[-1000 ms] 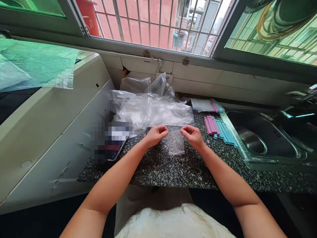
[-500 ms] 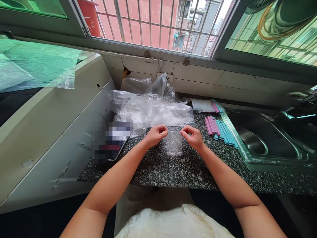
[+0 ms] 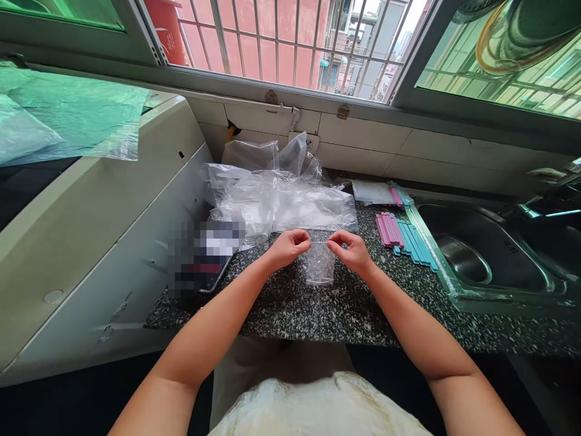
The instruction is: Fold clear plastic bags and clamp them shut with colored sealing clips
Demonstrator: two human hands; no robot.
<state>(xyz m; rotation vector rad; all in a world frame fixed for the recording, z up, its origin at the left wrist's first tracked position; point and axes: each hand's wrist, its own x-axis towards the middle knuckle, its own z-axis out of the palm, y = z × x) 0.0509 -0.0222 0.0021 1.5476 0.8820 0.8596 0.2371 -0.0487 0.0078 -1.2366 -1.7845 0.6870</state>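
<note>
A small clear plastic bag hangs between my hands, just over the speckled counter. My left hand pinches its upper left corner between thumb and fingers. At the upper right corner, my right hand is closed in the same kind of pinch. The bag's top edge runs straight from one hand to the other, and its lower end points toward me. Behind the hands lies a crumpled heap of clear plastic bags.
Pink sealing clips and blue sealing clips lie right of my hands, beside the steel sink. More clips and a flat plastic packet sit behind them. A phone-like device, partly pixelated, is at the left by a pale appliance panel.
My right hand has shifted slightly left and my left hand slightly right, so they are closer together along the bag's top edge. The bag stays between them.
</note>
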